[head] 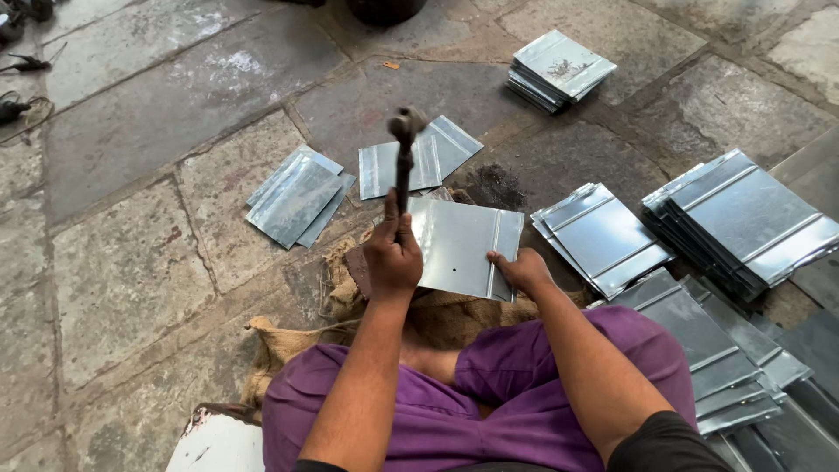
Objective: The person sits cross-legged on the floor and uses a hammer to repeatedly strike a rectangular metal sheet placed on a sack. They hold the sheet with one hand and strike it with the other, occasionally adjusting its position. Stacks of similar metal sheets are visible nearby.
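Note:
My left hand [393, 253] grips the handle of a hammer [405, 153], whose dark head is raised above the work. Under it a flat metal sheet [459, 240] with a folded ridge lies on brown sacking [288, 336] on the stone floor. My right hand [523, 269] presses on the sheet's near right corner with fingers curled over the edge. My knees in purple cloth are just below both hands.
Stacks of similar ridged metal sheets lie around: one far off [559, 65], a tall one at right [743, 218], one beside the work [599, 236], more at lower right [725, 367]. Loose sheets lie at left [297, 197] and ahead [419, 157]. A white object [218, 441] sits near my left knee.

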